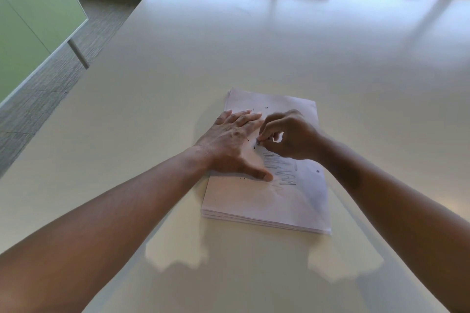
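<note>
Two hands: over a white rectangular paper stack (267, 201).
Left hand (234, 145): lay flat on it.
Right hand (287, 134): pinched a small dark object (258, 142).

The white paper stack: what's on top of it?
A flat left hand, a right hand pinching a small dark bit, grey scribbles. Hands hide what lies beneath them.

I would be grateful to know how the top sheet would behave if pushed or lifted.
The top sheet is thin, so probably floppy and light. It would likely slide on the stack; the left hand presses flat on it. The right hand pinches a small dark thing.
</note>
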{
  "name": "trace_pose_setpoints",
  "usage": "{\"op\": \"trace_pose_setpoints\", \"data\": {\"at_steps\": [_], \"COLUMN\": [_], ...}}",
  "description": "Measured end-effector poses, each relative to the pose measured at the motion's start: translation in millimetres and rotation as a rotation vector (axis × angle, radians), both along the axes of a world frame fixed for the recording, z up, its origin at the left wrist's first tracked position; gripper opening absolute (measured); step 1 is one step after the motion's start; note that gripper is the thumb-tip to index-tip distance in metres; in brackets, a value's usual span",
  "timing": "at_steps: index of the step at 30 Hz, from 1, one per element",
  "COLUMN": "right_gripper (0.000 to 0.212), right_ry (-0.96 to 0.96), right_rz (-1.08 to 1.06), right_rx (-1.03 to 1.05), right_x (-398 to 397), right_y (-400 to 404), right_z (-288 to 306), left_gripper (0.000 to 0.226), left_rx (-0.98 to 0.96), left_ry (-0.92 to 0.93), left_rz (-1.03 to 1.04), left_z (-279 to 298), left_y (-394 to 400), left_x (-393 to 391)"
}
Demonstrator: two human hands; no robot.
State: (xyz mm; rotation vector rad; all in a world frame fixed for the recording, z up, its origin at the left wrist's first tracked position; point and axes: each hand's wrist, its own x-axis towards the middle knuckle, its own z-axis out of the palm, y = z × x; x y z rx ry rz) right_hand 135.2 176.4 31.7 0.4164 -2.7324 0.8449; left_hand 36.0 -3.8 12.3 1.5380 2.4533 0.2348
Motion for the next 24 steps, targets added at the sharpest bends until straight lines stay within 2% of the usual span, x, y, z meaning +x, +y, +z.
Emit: {"op": "trace_pose_setpoints", "data": {"at_steps": [7, 13, 19, 24], "right_gripper": [0.005, 0.003, 0.006, 0.009], "right_ry": [-0.167, 0.019, -0.028, 0.045], "right_rz": [0.143, 0.121, 0.218, 0.226], "right_rx": [0.014, 0.021, 0.083, 0.065], "right_x": [15, -2, 4, -7], "right_y": [5, -11, 2, -13], "right_z": [6, -2, 4, 4], "left_gripper": [0.143, 0.144, 0.14, 0.139], "left_rx": [0.013, 0.029, 0.019, 0.046], "left_ry": [-0.002, -0.007, -0.005, -0.004], "left_rz": [0.007, 0.0, 0.009, -0.001], "left_z": [-1, -2, -1, 0], "left_y": [-1, 0, -2, 0], "left_x": [1, 1, 2, 2]}}
